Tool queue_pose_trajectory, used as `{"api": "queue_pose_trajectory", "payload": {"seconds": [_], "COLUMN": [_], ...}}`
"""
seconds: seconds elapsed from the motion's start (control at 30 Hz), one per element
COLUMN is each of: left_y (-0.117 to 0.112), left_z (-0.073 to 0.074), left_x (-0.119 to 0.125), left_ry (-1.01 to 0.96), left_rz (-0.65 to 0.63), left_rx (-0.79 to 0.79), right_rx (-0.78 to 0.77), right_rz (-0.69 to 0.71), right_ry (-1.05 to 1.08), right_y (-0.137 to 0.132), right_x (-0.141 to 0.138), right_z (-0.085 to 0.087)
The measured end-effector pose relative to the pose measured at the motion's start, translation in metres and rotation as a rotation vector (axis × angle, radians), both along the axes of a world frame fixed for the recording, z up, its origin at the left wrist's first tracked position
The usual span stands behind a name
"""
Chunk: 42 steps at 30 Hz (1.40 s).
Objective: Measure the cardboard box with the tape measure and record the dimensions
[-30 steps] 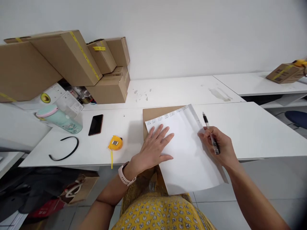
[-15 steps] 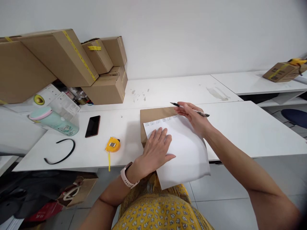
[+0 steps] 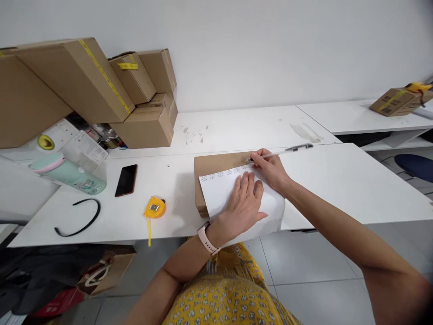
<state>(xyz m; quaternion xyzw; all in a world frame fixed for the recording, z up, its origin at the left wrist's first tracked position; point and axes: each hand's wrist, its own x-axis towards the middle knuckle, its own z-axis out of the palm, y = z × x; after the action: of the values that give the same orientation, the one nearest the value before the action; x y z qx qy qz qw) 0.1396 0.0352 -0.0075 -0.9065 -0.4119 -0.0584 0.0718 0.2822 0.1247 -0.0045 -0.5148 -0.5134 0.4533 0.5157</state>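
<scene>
A white sheet of paper (image 3: 221,194) with rows of small writing along its top lies over a cardboard box (image 3: 216,164) at the table's front edge. Flat on the paper rests my left hand (image 3: 245,198), fingers stretched out and a watch on its wrist. My right hand (image 3: 270,169) pinches a pen (image 3: 280,152) by the paper's top edge. The pen's tip points left, close to the end of the written rows; whether it touches the paper I cannot tell. Part of the sheet's lower end hangs past the table edge.
Left of the box lie a yellow tape measure (image 3: 154,207), a phone (image 3: 126,180), a black headband (image 3: 96,214) and a mint green bottle (image 3: 72,174). Stacked cardboard boxes (image 3: 142,128) stand at the back left. Another small box (image 3: 392,101) sits far right.
My left hand has slid right across the paper. My right hand has swung the pen round, bringing its tip down toward the paper's top edge. The sheet has shifted slightly.
</scene>
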Motion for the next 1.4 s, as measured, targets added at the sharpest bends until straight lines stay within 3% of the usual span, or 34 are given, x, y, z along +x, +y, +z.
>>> {"api": "queue_pose_trajectory", "payload": {"seconds": [0.23,0.53,1.4], "left_y": [0.004,0.006,0.005], "left_z": [0.0,0.001,0.003], "left_x": [0.0,0.0,0.002], "left_ry": [0.019,-0.011,0.009], "left_rz": [-0.002,-0.005,-0.012], "left_rx": [0.055,0.037,0.079], "right_rx": [0.038,0.105,0.15], "right_rz": [0.127,0.057,0.098], "right_ry": [-0.128,-0.391,-0.463], "right_y": [-0.005,-0.006,-0.006], "right_x": [0.002,-0.001,-0.004], "right_z": [0.003,0.009,0.009]}}
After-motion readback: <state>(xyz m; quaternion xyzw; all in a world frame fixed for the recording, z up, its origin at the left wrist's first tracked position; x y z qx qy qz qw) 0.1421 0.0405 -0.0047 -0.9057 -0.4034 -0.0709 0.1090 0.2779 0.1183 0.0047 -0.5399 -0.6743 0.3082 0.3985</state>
